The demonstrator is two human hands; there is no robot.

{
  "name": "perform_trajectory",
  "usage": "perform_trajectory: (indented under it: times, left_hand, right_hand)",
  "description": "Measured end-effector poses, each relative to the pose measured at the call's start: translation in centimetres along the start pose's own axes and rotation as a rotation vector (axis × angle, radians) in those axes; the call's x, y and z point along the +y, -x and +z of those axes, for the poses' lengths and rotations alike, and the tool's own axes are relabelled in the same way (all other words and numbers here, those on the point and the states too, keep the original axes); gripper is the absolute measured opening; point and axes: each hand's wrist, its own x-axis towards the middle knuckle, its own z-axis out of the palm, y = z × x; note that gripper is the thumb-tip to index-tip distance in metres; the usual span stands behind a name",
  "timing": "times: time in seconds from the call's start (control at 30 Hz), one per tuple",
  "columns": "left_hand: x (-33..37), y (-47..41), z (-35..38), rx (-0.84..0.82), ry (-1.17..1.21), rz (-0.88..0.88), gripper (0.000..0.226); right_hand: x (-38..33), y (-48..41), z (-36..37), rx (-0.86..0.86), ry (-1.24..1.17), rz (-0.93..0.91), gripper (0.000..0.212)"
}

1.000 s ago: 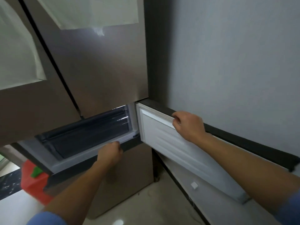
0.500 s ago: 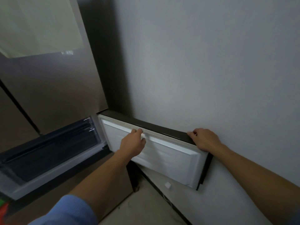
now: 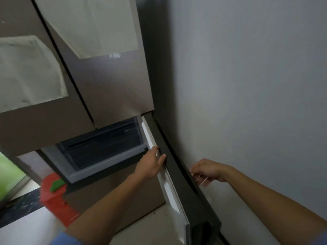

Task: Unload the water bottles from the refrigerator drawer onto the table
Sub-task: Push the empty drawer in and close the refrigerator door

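The refrigerator's lower door [image 3: 170, 192] stands swung out to the right, close to the wall, its white inner liner facing left. My left hand [image 3: 151, 165] is closed on the door's top edge. My right hand [image 3: 207, 171] hovers at the door's dark outer side with loosely curled fingers, holding nothing. Behind the door, the dark drawer [image 3: 100, 147] sits in the open compartment, framed in white. No water bottles show; the drawer's inside is too dark to read.
A grey wall [image 3: 247, 85] runs right beside the open door. Pale sheets [image 3: 99, 25] are taped on the brown upper doors. A red container with a green part [image 3: 53, 195] stands on the floor at the lower left. Light floor tile [image 3: 150, 227] lies below.
The door has swung further out toward the wall. My left hand kept its hold on the top edge. My right hand came off the top corner and now sits at the outer side.
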Motion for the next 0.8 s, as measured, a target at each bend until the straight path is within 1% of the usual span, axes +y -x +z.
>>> perform_trajectory:
  times: [0.13,0.23,0.33,0.47,0.53,0.63,0.7,0.8]
  left_hand:
    - [-4.8,2.7,-2.9,-0.001,0.062,-0.064,0.041]
    - [-8.5,4.4,-5.4,-0.018,0.118,-0.128,0.036]
    - [-12.4,5.8,-8.3,-0.055,0.145,-0.194,0.032]
    - [-18.5,7.3,-12.2,-0.094,0.143,-0.221,0.04]
    - [-21.3,7.9,-14.5,-0.126,0.136,-0.214,0.044]
    - [-25.2,8.6,-17.8,-0.168,0.142,-0.202,0.041]
    - [-27.9,9.0,-19.9,-0.161,0.158,-0.212,0.039]
    - [-31.6,9.3,-22.6,-0.093,0.155,-0.237,0.036]
  right_hand:
    - [-2.4,-3.4,5.2,-0.125,-0.016,0.002,0.019]
    - [-4.5,-6.4,8.9,-0.131,-0.055,-0.009,0.026]
    - [-7.4,-8.8,12.4,-0.067,-0.111,-0.04,0.028]
    - [-11.4,-12.4,16.5,0.077,-0.222,-0.062,0.045]
    - [-13.7,-13.8,18.6,0.15,-0.293,-0.049,0.044]
    - [-16.8,-15.7,21.2,0.216,-0.392,-0.018,0.049]
    - [-18.7,-16.9,22.8,0.254,-0.459,-0.007,0.055]
    - [-21.1,-18.4,25.0,0.302,-0.528,-0.004,0.056]
